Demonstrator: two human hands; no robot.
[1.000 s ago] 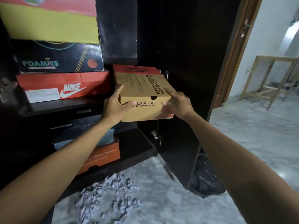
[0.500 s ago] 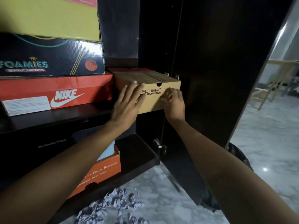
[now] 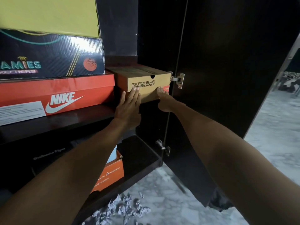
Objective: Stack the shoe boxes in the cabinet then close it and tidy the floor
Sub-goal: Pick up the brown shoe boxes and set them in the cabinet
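Far left, upper shelf (image 3: pixel 68 117): a stack of three shoe boxes, the red Nike box (image 3: pixel 56 93) at the bottom, the dark Foamies box (image 3: pixel 52 57) on it, the yellow box (image 3: pixel 48 15) on top. Below, on the lower shelf, an orange safety-shoe box (image 3: pixel 110 174). Crumpled paper (image 3: pixel 123 210) lies on the marble floor (image 3: pixel 267 127) at the cabinet's foot.

Left hand (image 3: pixel 129 105): fingers straight and together, flat against the front face of the tan Skechers box (image 3: pixel 146 85), fingertips touching the printed lettering. Nothing gripped.

The tan box sits on the upper shelf, just beside the Nike box, in the right corner next to the hinge (image 3: pixel 177 79).

Right hand (image 3: pixel 164 100): fingers extended, tips pressing the box's lower right front; holds nothing.

Cabinet door (image 3: pixel 227 62) stands open at right.
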